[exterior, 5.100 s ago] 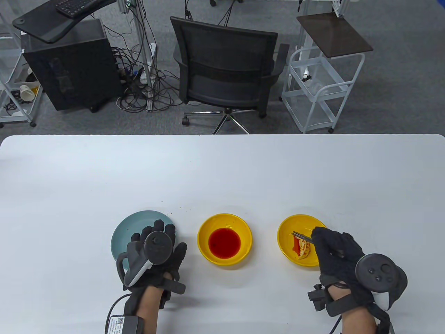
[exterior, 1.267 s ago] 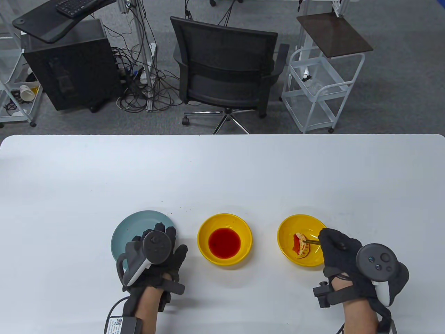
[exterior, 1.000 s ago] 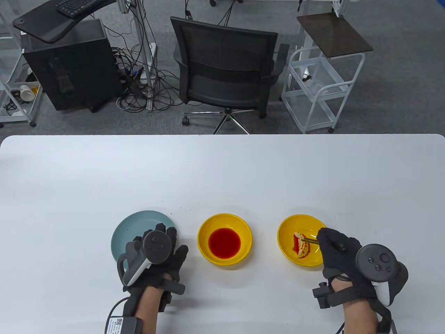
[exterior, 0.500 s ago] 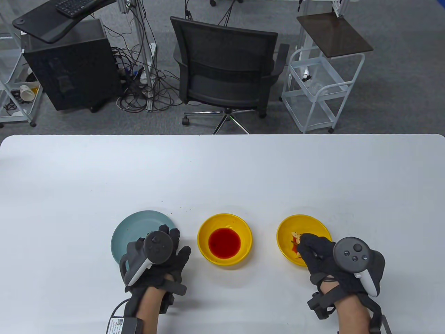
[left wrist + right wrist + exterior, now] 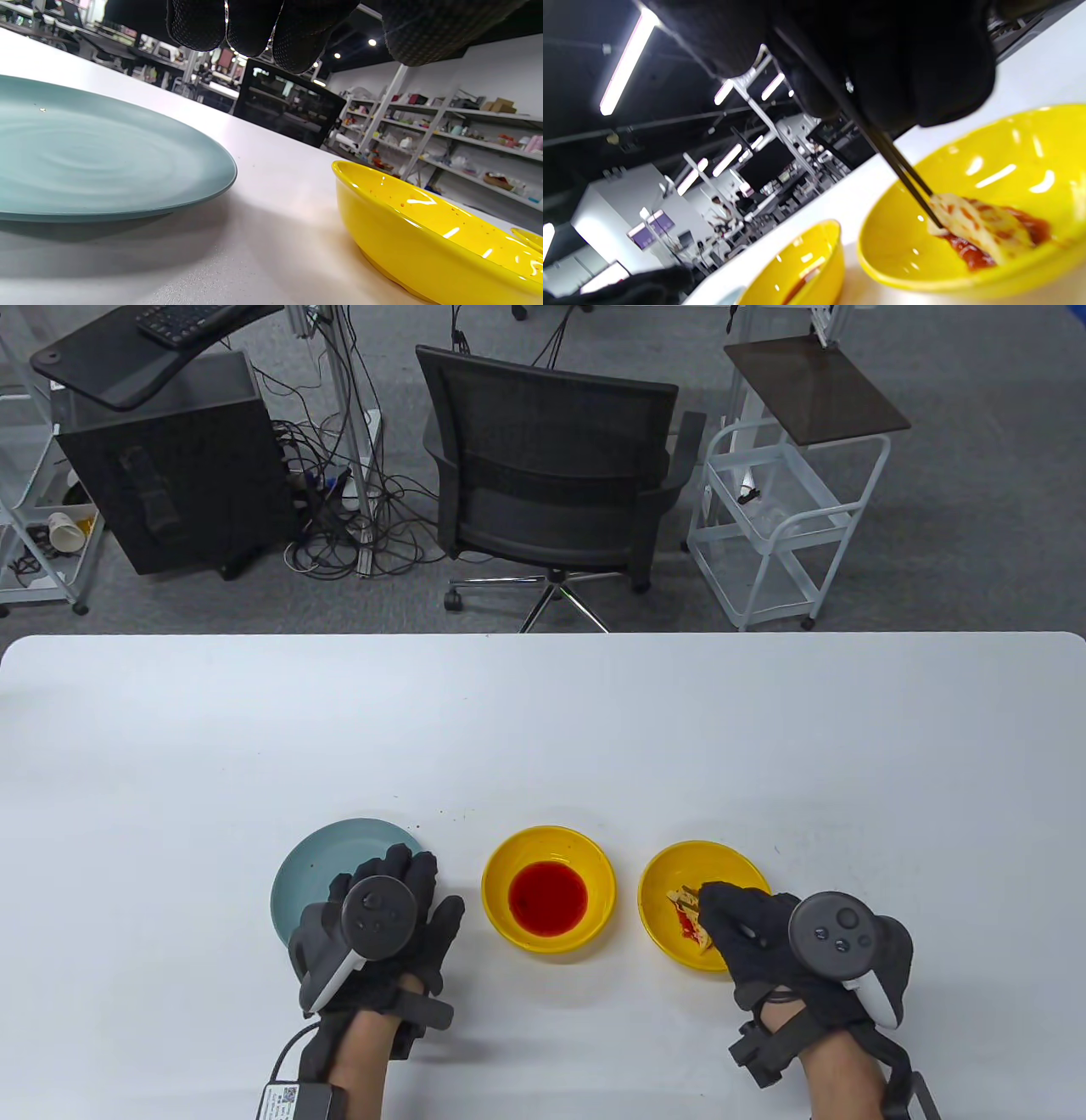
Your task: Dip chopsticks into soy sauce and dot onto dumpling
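Black-gloved right hand [image 5: 751, 937] pinching chopsticks [image 5: 903, 169] against dumpling [image 5: 980, 235]; left hand [image 5: 382, 929] spread flat over teal plate [image 5: 327, 857].

White table [image 5: 543, 729], rounded corners, fills lower frame. On it, lower centre, L to R in a row: teal plate [image 5: 339, 857]; yellow bowl w/ red sauce [image 5: 548, 890]; second yellow bowl [image 5: 666, 882] w/ dumpling. Bowls near each other, not touching. Small dark specks on surface just above plate–sauce bowl gap.
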`<action>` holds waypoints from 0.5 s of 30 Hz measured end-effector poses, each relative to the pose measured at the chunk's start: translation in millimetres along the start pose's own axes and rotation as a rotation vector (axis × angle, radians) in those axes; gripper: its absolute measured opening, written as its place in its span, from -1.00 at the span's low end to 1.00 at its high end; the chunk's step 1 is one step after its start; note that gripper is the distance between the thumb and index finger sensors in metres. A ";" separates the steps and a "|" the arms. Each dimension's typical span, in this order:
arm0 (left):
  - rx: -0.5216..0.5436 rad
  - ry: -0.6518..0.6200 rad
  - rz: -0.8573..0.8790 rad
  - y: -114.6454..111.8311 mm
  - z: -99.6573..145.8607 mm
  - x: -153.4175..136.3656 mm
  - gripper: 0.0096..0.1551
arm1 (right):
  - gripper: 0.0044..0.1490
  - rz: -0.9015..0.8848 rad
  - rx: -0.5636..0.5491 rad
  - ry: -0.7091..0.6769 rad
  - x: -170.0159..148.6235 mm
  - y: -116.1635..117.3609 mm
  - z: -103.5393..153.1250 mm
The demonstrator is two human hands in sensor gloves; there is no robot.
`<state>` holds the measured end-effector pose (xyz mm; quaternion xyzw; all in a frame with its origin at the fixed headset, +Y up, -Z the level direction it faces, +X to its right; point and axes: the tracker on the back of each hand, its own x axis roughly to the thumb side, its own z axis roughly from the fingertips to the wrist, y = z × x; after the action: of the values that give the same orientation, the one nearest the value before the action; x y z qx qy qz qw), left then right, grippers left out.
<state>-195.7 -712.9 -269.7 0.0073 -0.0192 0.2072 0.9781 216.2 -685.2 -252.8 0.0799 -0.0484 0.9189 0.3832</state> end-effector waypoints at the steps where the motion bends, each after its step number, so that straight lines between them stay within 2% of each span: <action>1: -0.002 -0.001 0.001 -0.2 0.0 0.2 -0.12 | -0.30 -0.023 -0.028 -0.015 0.4 -3.3 0.9; 7: -0.008 -0.004 -0.006 -1.6 -0.2 2.2 -0.12 | -0.33 -0.100 -0.186 -0.134 11.6 -15.9 9.3; 12: -0.013 0.003 -0.012 -1.1 -0.2 1.7 -0.12 | -0.35 -0.106 -0.213 -0.253 27.3 -6.5 14.2; 15: -0.014 0.007 -0.016 -0.7 -0.3 1.4 -0.12 | -0.37 -0.069 -0.171 -0.311 38.0 7.2 15.8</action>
<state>-194.1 -713.0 -270.0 -0.0002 -0.0173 0.1992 0.9798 186.5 -666.2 -230.4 0.1899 -0.1825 0.8743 0.4076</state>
